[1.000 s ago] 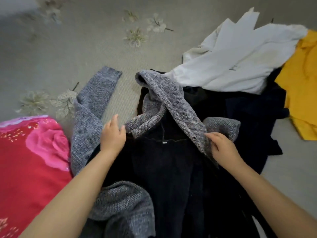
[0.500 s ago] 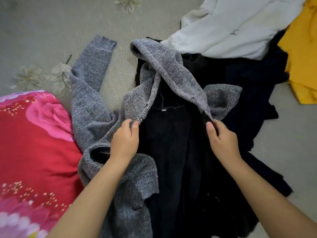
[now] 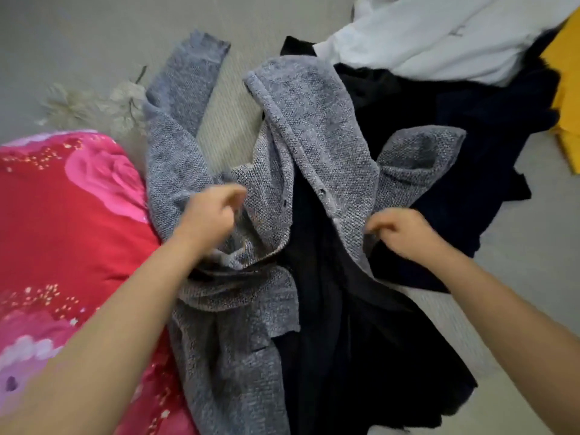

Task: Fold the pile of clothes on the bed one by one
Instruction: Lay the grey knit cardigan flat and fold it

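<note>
Lying spread across the middle of the bed [image 3: 78,42], a grey knitted cardigan [image 3: 317,127] rests open on top of a dark garment [image 3: 339,324], with one sleeve [image 3: 185,89] stretched up and to the left. The person's left hand [image 3: 208,216] appears blurred; its fingers curl into the left front edge of the cardigan, and the grip looks clenched on the knit. The right hand [image 3: 405,232] pinches the cardigan's right front edge, just below a row of small buttons. Both bare forearms reach in from the bottom of the view. Behind the cardigan, at the upper right, a white garment [image 3: 439,36] lies over more dark clothing, and a yellow garment [image 3: 565,83] sits at the far right edge. A red and pink floral quilt [image 3: 62,230] is bunched at the left, touching the cardigan. The bed's cover is pale grey with faint flower prints.
</note>
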A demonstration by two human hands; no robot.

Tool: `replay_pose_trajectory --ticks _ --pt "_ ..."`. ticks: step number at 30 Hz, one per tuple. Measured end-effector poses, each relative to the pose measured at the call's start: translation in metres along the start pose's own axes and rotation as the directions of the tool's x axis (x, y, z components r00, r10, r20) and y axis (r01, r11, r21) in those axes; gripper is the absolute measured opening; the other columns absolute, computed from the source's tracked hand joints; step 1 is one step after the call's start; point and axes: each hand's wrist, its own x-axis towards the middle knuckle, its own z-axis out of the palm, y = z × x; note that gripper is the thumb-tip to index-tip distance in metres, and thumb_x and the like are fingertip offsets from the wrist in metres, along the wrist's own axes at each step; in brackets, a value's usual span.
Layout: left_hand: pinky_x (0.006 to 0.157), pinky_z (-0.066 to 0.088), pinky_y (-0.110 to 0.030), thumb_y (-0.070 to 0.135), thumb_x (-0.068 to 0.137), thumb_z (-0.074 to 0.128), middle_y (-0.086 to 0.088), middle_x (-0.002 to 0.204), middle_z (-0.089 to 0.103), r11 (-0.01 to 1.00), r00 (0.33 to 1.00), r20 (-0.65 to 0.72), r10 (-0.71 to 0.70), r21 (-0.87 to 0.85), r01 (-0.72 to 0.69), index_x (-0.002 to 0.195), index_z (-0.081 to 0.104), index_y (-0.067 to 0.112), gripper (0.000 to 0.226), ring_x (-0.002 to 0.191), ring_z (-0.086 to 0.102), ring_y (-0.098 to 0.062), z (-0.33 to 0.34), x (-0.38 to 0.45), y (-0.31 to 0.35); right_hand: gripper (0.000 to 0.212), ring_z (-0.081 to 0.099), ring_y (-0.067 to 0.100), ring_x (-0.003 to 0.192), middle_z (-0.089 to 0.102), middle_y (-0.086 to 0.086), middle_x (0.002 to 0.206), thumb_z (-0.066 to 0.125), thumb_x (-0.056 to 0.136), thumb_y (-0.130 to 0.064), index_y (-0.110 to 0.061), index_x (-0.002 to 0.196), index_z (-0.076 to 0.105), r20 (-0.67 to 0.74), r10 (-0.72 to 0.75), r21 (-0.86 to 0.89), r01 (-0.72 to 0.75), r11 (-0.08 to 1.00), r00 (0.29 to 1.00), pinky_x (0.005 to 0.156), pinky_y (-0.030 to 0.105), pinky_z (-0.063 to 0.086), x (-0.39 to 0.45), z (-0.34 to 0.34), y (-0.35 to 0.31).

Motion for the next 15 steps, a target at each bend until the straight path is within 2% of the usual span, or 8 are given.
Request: replay_pose_trajectory --ticks 1,2,4,7,10,11,13,15 --pt "0.099 0.035 -0.03 0.01 0.083 0.042 -0.016 0.124 0.057 1.0 0.992 -0.122 0.017 -0.01 -0.018 0.126 0.052 0.004 0.045 0.116 0.051 -0.027 -0.005 0.016 -0.005 0.035 0.057 0.011 0.103 0.063 0.011 0.113 0.05 0.083 0.012 -0.001 0.112 0.063 -0.149 0.037 0.08 -0.026 0.996 0.988 0.083 0.005 0.034 0.009 -0.006 0.001" --pt "0.101 0.037 -0.035 0.016 0.086 0.046 -0.018 0.127 0.054 1.0 0.987 -0.16 -0.005 -0.026 0.0 0.131 0.047 0.004 0.046 0.118 0.05 -0.03 -0.006 0.031 -0.011 0.039 0.052 0.014 0.112 0.057 0.005 0.118 0.054 0.086 0.005 -0.004 0.124 0.054 -0.207 0.088 0.214 -0.043 0.976 0.974 0.091 0.012 0.035 0.019 -0.009 0.003" --pt "0.106 0.032 -0.037 0.023 0.092 0.052 -0.017 0.14 0.04 0.994 0.995 -0.022 -0.102 -0.041 0.101 0.141 0.03 0.007 0.056 0.129 0.039 -0.03 0.007 0.053 -0.024 0.061 0.039 0.009 0.123 0.042 -0.007 0.127 0.059 0.087 -0.006 -0.01 0.141 0.032 -0.093 0.168 0.447 -0.11 0.888 0.981 0.102 0.022 0.031 0.038 -0.012 0.006" --pt "0.109 0.023 -0.029 0.038 0.088 0.054 -0.011 0.15 0.026 0.99 0.972 0.22 -0.087 -0.093 0.11 0.144 0.021 0.01 0.071 0.137 0.027 -0.022 0.031 0.065 -0.04 0.077 0.028 0.007 0.133 0.026 -0.013 0.146 0.067 0.082 -0.014 -0.025 0.145 0.024 0.148 0.12 0.354 -0.166 0.92 0.982 0.109 0.028 0.027 0.061 -0.015 0.014" --pt "0.113 0.007 -0.03 0.079 0.068 0.045 0.007 0.149 0.0 0.986 0.981 0.196 0.011 -0.165 0.022 0.146 0.012 0.014 0.107 0.136 0.0 -0.005 0.038 0.069 -0.045 0.06 0.013 -0.004 0.13 0.014 -0.021 0.144 0.07 0.078 -0.012 -0.033 0.128 0.043 0.217 -0.008 0.258 -0.049 0.965 0.976 0.105 0.022 0.021 0.075 -0.019 0.013" --pt "0.111 0.006 -0.029 0.079 0.067 0.044 0.008 0.149 0.001 0.982 0.988 0.148 0.049 -0.187 -0.021 0.146 0.015 0.015 0.106 0.133 -0.002 -0.002 0.039 0.071 -0.044 0.052 0.011 -0.006 0.129 0.016 -0.02 0.142 0.07 0.078 -0.01 -0.031 0.121 0.048 0.205 -0.05 0.245 -0.002 0.97 0.977 0.104 0.02 0.019 0.079 -0.019 0.01" --pt "0.109 0.014 -0.028 0.053 0.083 0.053 -0.007 0.15 0.024 0.958 0.989 0.053 0.137 -0.261 -0.119 0.14 0.033 0.013 0.072 0.136 0.014 -0.008 0.038 0.069 -0.035 0.046 0.019 -0.004 0.129 0.031 -0.014 0.137 0.068 0.079 -0.008 -0.024 0.119 0.052 0.14 -0.116 0.235 0.081 0.969 0.983 0.1 0.012 0.021 0.08 -0.019 0.002" --pt "0.101 0.035 -0.032 0.054 0.084 0.052 -0.013 0.122 0.056 0.94 0.983 -0.041 0.177 -0.29 -0.181 0.124 0.05 0.009 0.06 0.117 0.049 -0.022 0.032 0.066 -0.027 0.03 0.05 0.0 0.106 0.057 -0.003 0.111 0.066 0.082 -0.008 -0.012 0.111 0.058 -0.009 -0.12 0.249 0.118 0.961 0.993 0.08 0.005 0.036 0.075 -0.022 -0.01"
